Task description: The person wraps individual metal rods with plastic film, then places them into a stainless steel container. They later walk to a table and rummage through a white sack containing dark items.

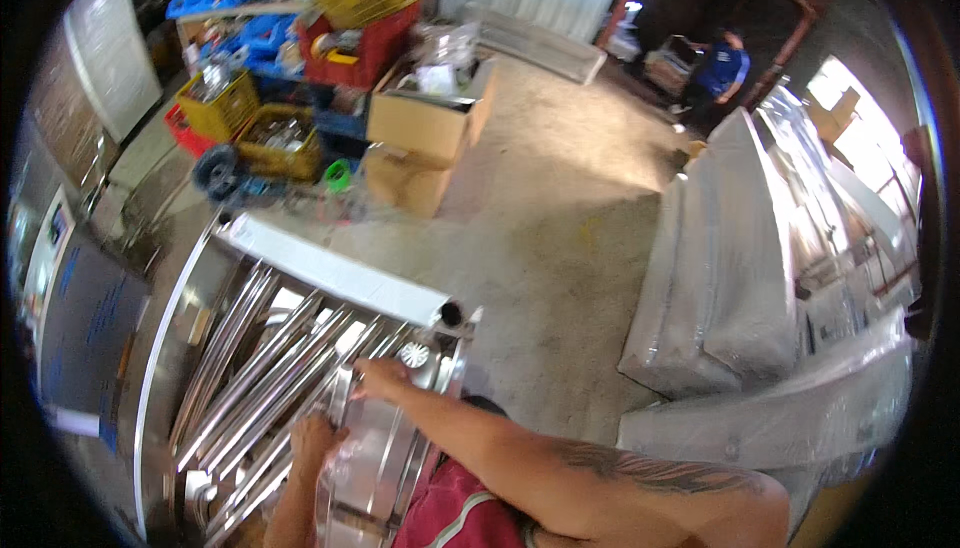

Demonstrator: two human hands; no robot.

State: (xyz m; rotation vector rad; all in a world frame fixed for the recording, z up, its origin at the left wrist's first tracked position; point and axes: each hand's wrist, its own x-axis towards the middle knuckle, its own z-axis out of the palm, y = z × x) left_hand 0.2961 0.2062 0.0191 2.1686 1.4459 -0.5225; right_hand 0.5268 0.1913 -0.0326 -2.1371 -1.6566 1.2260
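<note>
Two bare hands meet in the lower middle of the head view, over a metal-framed bay (165, 348) that holds a load of loose steel tubes (250, 384). The right hand (383, 380) bends its fingers over the far part of a narrow metal strip (342, 395); the left hand (315, 438) is nearer the body, at the strip's near end. Blur and angle hide the fingertips, so I cannot tell whether either hand has a firm grip or merely rests there. The strip lies between the tubes and a shiny sheet-metal panel (370, 448), with a round slotted fitting (413, 354) just beyond the right hand.

Bare skin looks like the main risk: if the strip or the panel has a raw edge, a slip along it could cut a finger. The tubes lie slantwise, side by side, with nothing visible tying them together, so a knock might set them rolling and pinch the left fingers against the strip. Glossy surfaces probably give poor purchase, and an uneven pull by the two hands could twist the strip or scratch the panel. The right forearm reaches over the panel, so leaning hard might shift what lies beneath. A long white beam (335, 270) spans the bay's far side, where a tube pushed away from the body could strike it.
</note>
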